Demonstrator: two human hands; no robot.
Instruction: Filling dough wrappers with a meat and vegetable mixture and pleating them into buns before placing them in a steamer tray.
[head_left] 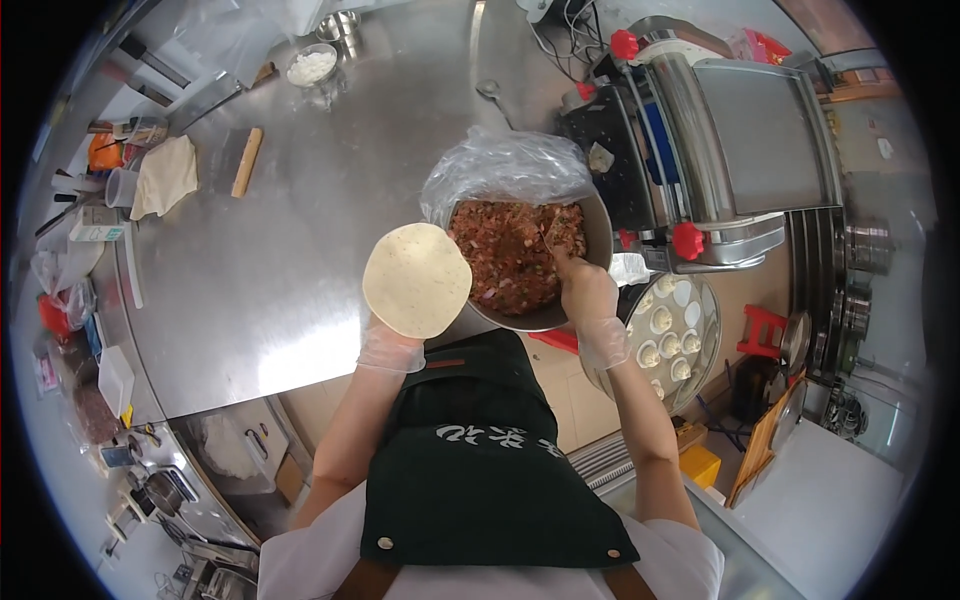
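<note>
My gloved left hand (392, 345) holds up a flat round dough wrapper (416, 280), which hides most of my fingers. It is level with the left rim of a steel bowl (600, 235) of chopped red-brown filling (500, 262), partly covered by crumpled clear plastic (505, 165). My gloved right hand (590, 305) is over the bowl's right side, fingers closed on what seems a thin utensil dipped in the filling, too hidden to name.
A round tray (708, 330) of small shaped dough pieces sits below a steel roller machine (760, 140) at right. On the steel table (250, 290) lie a wooden rolling pin (247, 162), folded cloth (163, 175), spoon (488, 92) and small bowl of white stuff (311, 67).
</note>
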